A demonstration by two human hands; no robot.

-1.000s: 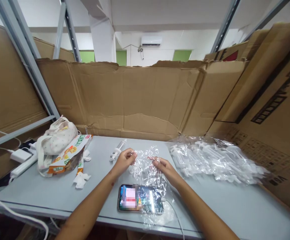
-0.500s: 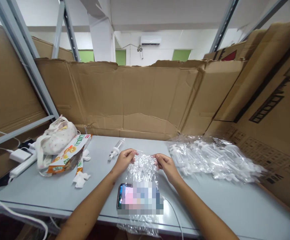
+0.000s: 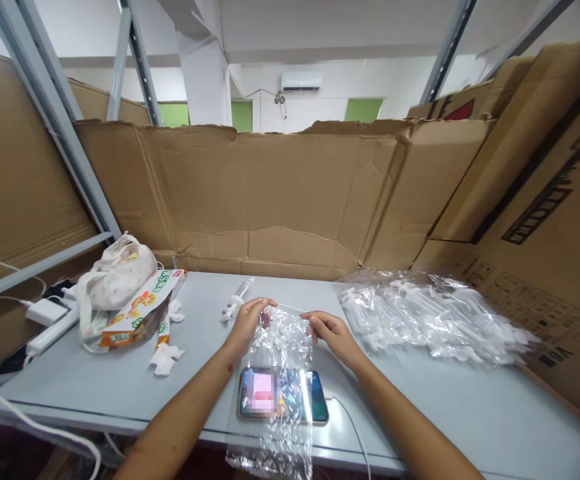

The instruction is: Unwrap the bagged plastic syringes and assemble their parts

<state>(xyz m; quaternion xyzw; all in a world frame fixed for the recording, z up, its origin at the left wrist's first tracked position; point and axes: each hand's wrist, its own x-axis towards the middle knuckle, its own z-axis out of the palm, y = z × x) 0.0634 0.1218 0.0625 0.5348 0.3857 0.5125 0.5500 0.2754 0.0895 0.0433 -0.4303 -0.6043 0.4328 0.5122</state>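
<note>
A clear, crinkled plastic bag [image 3: 285, 347] hangs between my hands, its lower end draped past the table's front edge. My left hand [image 3: 251, 321] pinches the bag's upper left corner. At the upper right corner, my right hand [image 3: 331, 332] has its thumb and fingers closed on the film. Under the bag lies a phone [image 3: 319, 398] with its screen lit, partly seen through the plastic. Just beyond my left hand, a clear syringe with a white plunger [image 3: 237, 299] rests on the table.
To the right lies a large clear bag of several syringes [image 3: 420, 317]. On the left are a snack packet [image 3: 143, 307], a white cloth bag [image 3: 115, 273], crumpled tissue [image 3: 167, 359] and a power strip [image 3: 53, 330]. A charging cable [image 3: 353, 427] runs off the front edge. Cardboard [image 3: 270, 193] walls the back.
The plastic bag has shifted slightly left, and its lower end swings left, uncovering the phone's right side. Both hands keep hold of its top edge. The view has moved a little.
</note>
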